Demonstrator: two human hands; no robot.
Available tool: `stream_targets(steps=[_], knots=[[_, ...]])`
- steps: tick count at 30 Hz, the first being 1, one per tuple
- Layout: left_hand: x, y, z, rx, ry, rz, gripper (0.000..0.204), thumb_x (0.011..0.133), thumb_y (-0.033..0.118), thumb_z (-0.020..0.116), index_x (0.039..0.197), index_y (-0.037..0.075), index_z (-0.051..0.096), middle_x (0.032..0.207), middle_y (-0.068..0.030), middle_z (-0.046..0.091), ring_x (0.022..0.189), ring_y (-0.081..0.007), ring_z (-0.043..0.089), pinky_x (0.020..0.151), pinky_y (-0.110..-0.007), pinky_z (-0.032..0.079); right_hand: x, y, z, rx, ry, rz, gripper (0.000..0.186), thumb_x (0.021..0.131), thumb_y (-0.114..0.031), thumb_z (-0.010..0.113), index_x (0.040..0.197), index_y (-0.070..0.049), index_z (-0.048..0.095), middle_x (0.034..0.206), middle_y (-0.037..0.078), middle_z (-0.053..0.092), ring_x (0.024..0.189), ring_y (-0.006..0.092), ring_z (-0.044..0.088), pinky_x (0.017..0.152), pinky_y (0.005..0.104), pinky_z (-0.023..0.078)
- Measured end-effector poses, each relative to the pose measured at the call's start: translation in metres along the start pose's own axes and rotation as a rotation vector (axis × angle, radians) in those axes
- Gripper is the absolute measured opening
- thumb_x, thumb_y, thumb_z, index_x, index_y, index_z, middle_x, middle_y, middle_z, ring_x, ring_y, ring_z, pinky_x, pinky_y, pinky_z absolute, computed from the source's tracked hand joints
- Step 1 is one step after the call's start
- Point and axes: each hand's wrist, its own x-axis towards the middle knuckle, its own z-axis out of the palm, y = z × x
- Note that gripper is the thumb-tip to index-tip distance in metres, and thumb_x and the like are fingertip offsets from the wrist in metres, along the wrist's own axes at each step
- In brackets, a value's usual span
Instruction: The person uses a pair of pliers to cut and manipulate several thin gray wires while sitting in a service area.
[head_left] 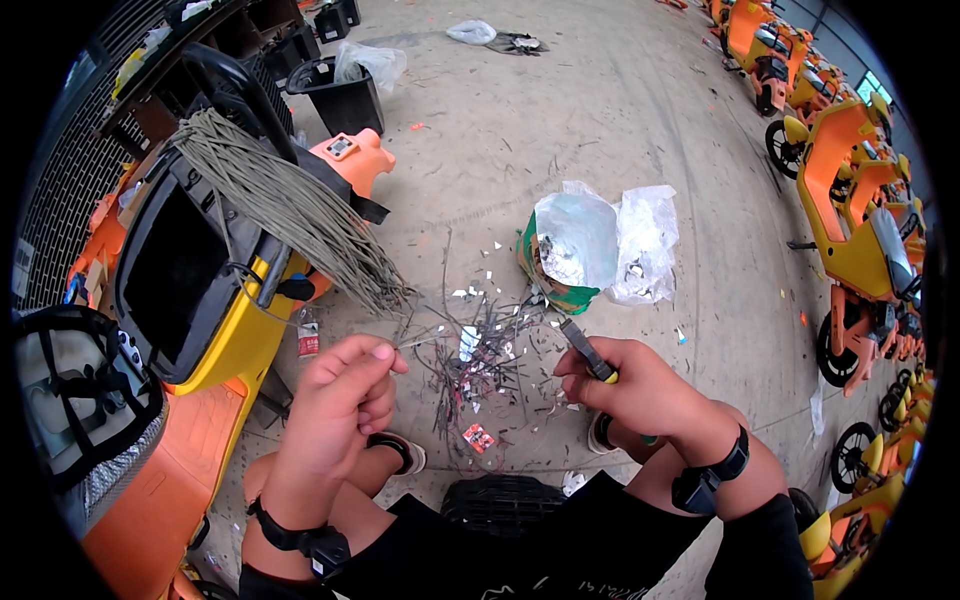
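Note:
My left hand (345, 390) is closed in a pinch, thumb against the curled forefinger, on a thin grey strand (424, 339) that sticks out to the right. My right hand (640, 388) is wrapped round a utility knife (588, 348) with a dark body and a yellow part, its tip pointing up and left. The hands are apart, and the knife does not touch the strand. Between and beyond them, a heap of cut cable scraps (480, 365) lies on the floor. A thick bundle of grey cables (290, 205) hangs over a scooter at my left, its ends reaching toward the heap.
The yellow and orange scooter (235, 335) stands close on my left. Past the scraps sits an open green and white sack (570, 245) with clear plastic (645, 245) beside it. A black bin (345, 102) stands farther off. More scooters (840, 200) line the right side.

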Motion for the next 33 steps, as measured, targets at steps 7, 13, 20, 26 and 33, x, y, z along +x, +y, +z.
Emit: stream_targets(steps=[7, 13, 20, 26, 33], knots=[[0.003, -0.011, 0.015, -0.064, -0.020, -0.066, 0.016, 0.099, 0.016, 0.050, 0.092, 0.002, 0.057, 0.063, 0.0038, 0.034, 0.054, -0.0067, 0.032, 0.049, -0.022, 0.029, -0.009, -0.030, 0.015, 0.140, -0.110, 0.002, 0.021, 0.094, -0.018, 0.065, 0.106, -0.001, 0.064, 0.084, 0.001, 0.064, 0.081, 0.0082, 0.058, 0.074, 0.0268, 0.048], [0.012, -0.023, 0.042, -0.086, -0.094, -0.146, 0.014, 0.099, 0.015, 0.050, 0.097, 0.002, 0.057, 0.065, 0.0039, 0.037, 0.056, -0.0065, 0.035, 0.052, -0.022, 0.031, -0.009, -0.028, 0.043, 0.290, -0.090, -0.074, 0.030, 0.097, -0.023, 0.063, 0.118, -0.001, 0.060, 0.096, 0.004, 0.065, 0.089, 0.0098, 0.058, 0.079, 0.0273, 0.048], [0.019, -0.046, 0.063, -0.017, -0.151, -0.094, 0.014, 0.101, 0.018, 0.052, 0.100, 0.005, 0.057, 0.069, 0.0024, 0.043, 0.059, -0.0079, 0.041, 0.052, -0.022, 0.034, 0.012, -0.034, 0.048, 0.434, 0.136, -0.014, 0.021, 0.096, -0.024, 0.064, 0.100, -0.003, 0.060, 0.078, -0.001, 0.059, 0.073, 0.0052, 0.054, 0.064, 0.0234, 0.044], [0.024, -0.044, 0.069, 0.001, -0.170, -0.139, 0.017, 0.101, 0.018, 0.050, 0.100, 0.003, 0.057, 0.070, 0.0017, 0.044, 0.059, -0.0086, 0.042, 0.052, -0.023, 0.035, 0.015, -0.032, 0.039, 0.493, 0.154, -0.115, 0.018, 0.095, -0.022, 0.065, 0.096, -0.005, 0.062, 0.079, -0.002, 0.058, 0.071, 0.0066, 0.051, 0.065, 0.0229, 0.041], [0.022, -0.035, 0.065, -0.057, -0.202, -0.230, 0.016, 0.100, 0.014, 0.048, 0.100, 0.001, 0.058, 0.068, 0.0031, 0.042, 0.057, -0.0058, 0.037, 0.050, -0.020, 0.030, 0.018, -0.029, 0.019, 0.458, 0.301, -0.120, 0.018, 0.095, -0.022, 0.065, 0.094, -0.004, 0.061, 0.074, -0.004, 0.055, 0.067, 0.0038, 0.047, 0.061, 0.0216, 0.039]])
